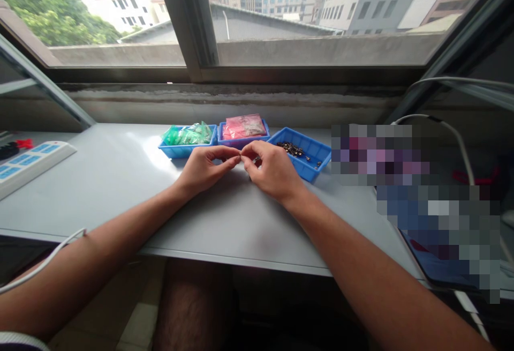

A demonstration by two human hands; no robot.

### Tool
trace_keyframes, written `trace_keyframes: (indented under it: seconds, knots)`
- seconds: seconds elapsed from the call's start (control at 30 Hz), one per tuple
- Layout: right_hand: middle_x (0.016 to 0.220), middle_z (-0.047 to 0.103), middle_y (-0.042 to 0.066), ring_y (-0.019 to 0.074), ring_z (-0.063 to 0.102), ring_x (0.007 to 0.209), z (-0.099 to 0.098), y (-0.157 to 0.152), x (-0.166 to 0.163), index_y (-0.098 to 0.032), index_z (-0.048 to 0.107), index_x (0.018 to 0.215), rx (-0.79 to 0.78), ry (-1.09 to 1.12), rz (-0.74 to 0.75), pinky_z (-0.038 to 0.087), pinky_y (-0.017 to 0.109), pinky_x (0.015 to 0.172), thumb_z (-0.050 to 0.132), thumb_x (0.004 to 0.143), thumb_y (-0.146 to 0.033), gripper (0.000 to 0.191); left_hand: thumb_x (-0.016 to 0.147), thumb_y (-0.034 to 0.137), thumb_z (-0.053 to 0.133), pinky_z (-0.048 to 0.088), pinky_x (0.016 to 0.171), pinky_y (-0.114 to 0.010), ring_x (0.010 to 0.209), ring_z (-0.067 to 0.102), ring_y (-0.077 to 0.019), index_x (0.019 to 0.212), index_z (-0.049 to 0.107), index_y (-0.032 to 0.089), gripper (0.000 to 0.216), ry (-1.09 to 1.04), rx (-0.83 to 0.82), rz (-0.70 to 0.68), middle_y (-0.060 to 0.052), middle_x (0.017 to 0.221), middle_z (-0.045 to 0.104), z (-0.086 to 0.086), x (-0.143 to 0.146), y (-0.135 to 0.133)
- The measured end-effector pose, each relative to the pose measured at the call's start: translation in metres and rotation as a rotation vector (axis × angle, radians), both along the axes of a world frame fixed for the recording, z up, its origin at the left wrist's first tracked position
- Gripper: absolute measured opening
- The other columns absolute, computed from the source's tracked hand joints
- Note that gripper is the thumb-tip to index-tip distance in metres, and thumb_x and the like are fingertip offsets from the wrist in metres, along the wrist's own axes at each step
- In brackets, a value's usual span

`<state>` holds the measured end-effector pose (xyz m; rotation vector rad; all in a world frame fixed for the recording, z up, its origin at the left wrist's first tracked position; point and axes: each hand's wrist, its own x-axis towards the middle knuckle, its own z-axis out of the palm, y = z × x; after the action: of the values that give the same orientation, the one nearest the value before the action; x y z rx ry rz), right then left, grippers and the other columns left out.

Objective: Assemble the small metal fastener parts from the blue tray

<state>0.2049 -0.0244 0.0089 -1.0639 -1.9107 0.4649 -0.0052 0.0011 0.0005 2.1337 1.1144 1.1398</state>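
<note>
My left hand and my right hand meet above the grey table, thumbs and index fingertips pinched together. Whatever lies between the fingertips is too small to name. Just behind my right hand stands a blue bin with a heap of small dark metal parts in it and a few loose ones toward its right end. Beyond my left hand, another blue bin holds green parts in clear plastic bags. Between them, a third blue bin carries pink plastic bags.
A white power strip lies on the table at the left, with a red and black item behind it. Pixelated things cover the right side, near a dark tablet-like slab and white cables. A window frame rises behind the table.
</note>
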Motion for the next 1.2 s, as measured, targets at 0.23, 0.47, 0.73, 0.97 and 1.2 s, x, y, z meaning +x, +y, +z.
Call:
trace_keyframes:
  seconds: [0.23,0.47,0.73,0.97,1.2]
  knots:
    - [0.089,0.077,0.002,0.0175,0.069,0.080,0.002,-0.001,0.001,-0.020,0.072,0.092,-0.044,0.012,-0.013,0.050,0.029,0.077,0.069,0.092,-0.012,0.009,0.090,0.049,0.086,0.062,0.075,-0.031,0.080,0.076,-0.0207,0.097,0.087,0.019,0.030,-0.009,0.051,0.003,-0.007,0.094,0.085,-0.001,0.001,0.001]
    - [0.088,0.077,0.000,0.0188,0.072,0.082,0.000,0.000,0.002,-0.023,0.066,0.090,-0.029,0.068,-0.077,0.051,0.029,0.078,0.071,0.088,-0.009,0.015,0.093,0.048,0.085,0.063,0.083,-0.032,0.093,0.079,-0.0230,0.105,0.085,0.019,0.032,-0.092,0.094,0.026,-0.009,0.103,0.085,-0.001,0.004,-0.001]
    - [0.092,0.078,0.001,0.0190,0.075,0.086,0.002,0.001,0.001,-0.024,0.066,0.104,-0.023,0.259,-0.074,0.058,0.030,0.083,0.065,0.096,-0.017,0.010,0.098,0.039,0.080,0.060,0.108,-0.042,0.116,0.077,-0.0273,0.112,0.084,0.023,0.022,0.017,0.124,-0.175,-0.011,0.119,0.083,-0.002,0.002,0.005]
    - [0.112,0.078,0.008,0.0249,0.071,0.108,0.008,0.001,0.009,-0.023,0.073,0.110,0.206,-0.002,-0.194,0.056,0.038,0.100,0.050,0.100,-0.011,0.029,0.096,0.029,0.081,0.046,0.128,-0.055,0.147,0.062,-0.0330,0.122,0.086,0.034,0.026,0.248,0.135,-0.457,-0.009,0.142,0.077,-0.004,0.005,0.006]
    - [0.101,0.071,0.014,0.0340,0.060,0.107,0.013,0.006,0.028,-0.021,0.073,0.100,0.266,-0.169,-0.553,0.052,0.046,0.095,0.052,0.095,-0.008,0.024,0.105,0.030,0.069,0.063,0.104,-0.042,0.115,0.079,-0.0266,0.118,0.087,0.032,0.022,0.207,0.119,-0.412,-0.009,0.123,0.084,-0.005,0.006,0.003]
